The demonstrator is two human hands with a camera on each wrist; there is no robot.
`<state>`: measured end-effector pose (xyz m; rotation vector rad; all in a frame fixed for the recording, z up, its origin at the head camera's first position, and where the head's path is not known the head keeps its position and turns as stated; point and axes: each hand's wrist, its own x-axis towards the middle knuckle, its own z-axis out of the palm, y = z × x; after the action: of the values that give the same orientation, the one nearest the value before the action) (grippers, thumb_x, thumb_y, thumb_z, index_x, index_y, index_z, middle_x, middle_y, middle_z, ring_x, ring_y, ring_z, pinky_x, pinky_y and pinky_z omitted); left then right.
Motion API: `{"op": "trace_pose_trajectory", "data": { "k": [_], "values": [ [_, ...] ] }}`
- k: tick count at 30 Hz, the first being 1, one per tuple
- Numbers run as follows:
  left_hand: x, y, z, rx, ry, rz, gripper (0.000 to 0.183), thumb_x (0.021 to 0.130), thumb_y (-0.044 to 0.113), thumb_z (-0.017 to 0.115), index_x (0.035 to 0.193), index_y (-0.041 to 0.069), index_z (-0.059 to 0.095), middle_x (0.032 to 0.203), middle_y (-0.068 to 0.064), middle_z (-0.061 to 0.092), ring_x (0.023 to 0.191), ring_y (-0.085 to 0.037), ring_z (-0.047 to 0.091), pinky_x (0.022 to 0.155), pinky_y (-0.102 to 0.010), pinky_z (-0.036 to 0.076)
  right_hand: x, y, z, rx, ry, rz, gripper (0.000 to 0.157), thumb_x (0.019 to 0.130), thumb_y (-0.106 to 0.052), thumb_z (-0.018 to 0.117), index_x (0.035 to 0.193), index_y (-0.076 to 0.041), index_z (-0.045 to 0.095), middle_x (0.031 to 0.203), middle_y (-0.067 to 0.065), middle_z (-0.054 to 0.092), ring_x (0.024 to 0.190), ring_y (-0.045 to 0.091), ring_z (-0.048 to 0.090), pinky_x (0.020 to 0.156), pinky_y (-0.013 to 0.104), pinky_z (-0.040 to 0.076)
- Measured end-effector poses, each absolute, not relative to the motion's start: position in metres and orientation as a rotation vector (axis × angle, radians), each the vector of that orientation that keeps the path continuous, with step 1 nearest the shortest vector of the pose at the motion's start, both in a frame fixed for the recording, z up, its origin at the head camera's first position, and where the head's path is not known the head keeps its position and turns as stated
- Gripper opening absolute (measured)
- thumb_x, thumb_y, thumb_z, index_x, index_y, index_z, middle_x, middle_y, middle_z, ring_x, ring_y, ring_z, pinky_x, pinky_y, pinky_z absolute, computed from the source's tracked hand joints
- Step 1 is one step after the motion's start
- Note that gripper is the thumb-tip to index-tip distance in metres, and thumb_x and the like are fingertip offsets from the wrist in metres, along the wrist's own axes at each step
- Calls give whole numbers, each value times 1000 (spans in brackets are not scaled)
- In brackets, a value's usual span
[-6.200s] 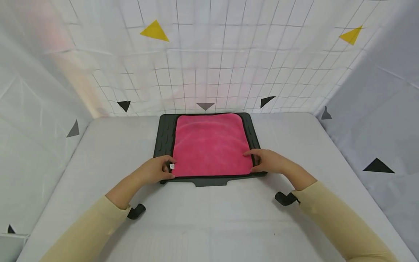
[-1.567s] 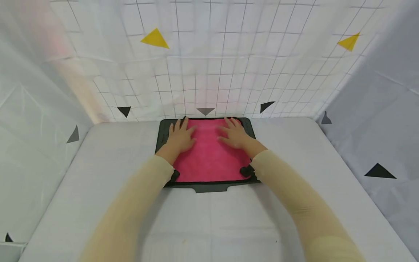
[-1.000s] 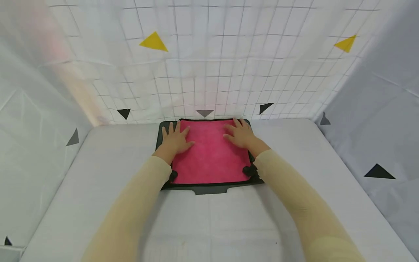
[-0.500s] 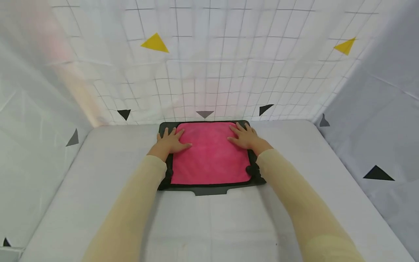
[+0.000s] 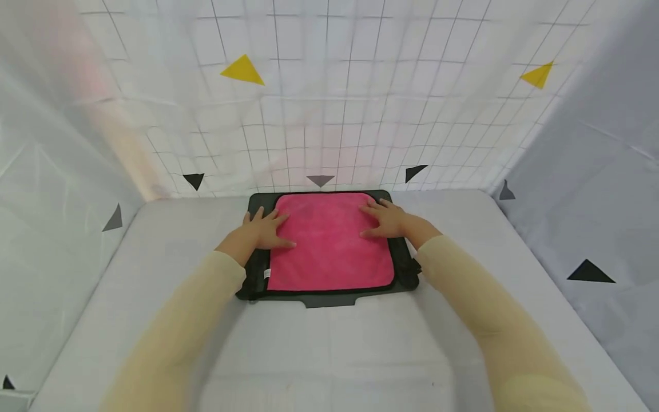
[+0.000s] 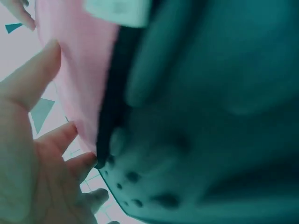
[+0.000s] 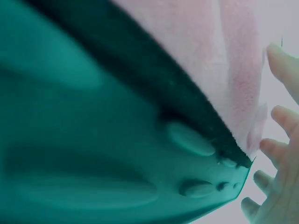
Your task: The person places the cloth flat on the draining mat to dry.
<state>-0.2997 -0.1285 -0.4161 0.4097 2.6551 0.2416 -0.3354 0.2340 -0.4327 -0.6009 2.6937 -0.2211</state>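
A pink cloth (image 5: pixel 329 252) with a black border lies flat on a dark ridged mat (image 5: pixel 329 301) in the head view. Its small white tag (image 5: pixel 267 273) shows at the lower left edge. My left hand (image 5: pixel 259 233) spreads its fingers across the cloth's upper left edge, the thumb pointing inward. On the opposite edge, my right hand (image 5: pixel 388 222) lies with fingers extended over the cloth. Neither hand grips anything. In the left wrist view, the left fingers (image 6: pixel 65 140) extend beside the cloth's border; the right wrist view has the right fingers (image 7: pixel 275 149) spread near the cloth.
The mat rests on a white-covered table (image 5: pixel 329 349), close to a white gridded curtain (image 5: pixel 319 114) at the back. Grey-white sheets (image 5: pixel 56 240) hang at both sides. Yellow and black triangles mark the curtain and sheets.
Both hands have gone from the cloth's lower corners to its upper part, then slid outward and slightly back toward the person. The cloth looks smoother, and its tag shows again.
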Motion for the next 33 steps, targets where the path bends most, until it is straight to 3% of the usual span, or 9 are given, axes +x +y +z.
{"op": "trace_pose_trajectory", "data": {
  "k": [5, 9, 19, 33],
  "values": [
    [-294, -140, -419, 438, 2652, 146, 102, 84, 70, 62, 162, 23, 16, 167, -14, 10, 150, -48, -5, 115, -67, -3, -326, 241, -432, -617, 2640, -240, 101, 82, -66, 68, 161, -21, 23, 167, 13, 12, 150, 47, 2, 114, 69, 13],
    [-292, -146, -422, 475, 2684, 106, 105, 83, 73, 61, 162, 22, 16, 167, -15, 11, 150, -48, -2, 116, -67, -2, -324, 247, -432, -623, 2651, -268, 101, 82, -64, 71, 160, -20, 26, 167, 14, 11, 150, 47, 2, 114, 69, 14],
    [-266, -162, -431, 533, 2757, 226, 100, 84, 73, 60, 160, 18, 26, 165, -23, 13, 148, -51, 6, 115, -70, 4, -305, 257, -433, -647, 2702, -267, 90, 87, -60, 68, 158, -17, 34, 164, 22, 18, 148, 49, 8, 111, 70, 23],
    [-241, -172, -440, 549, 2755, 276, 91, 88, 71, 56, 159, 20, 31, 164, -26, 13, 146, -55, 11, 113, -71, 5, -280, 281, -446, -577, 2749, -252, 91, 88, -70, 59, 159, -22, 29, 164, 24, 12, 148, 52, 5, 107, 76, 20]
  ]
}}
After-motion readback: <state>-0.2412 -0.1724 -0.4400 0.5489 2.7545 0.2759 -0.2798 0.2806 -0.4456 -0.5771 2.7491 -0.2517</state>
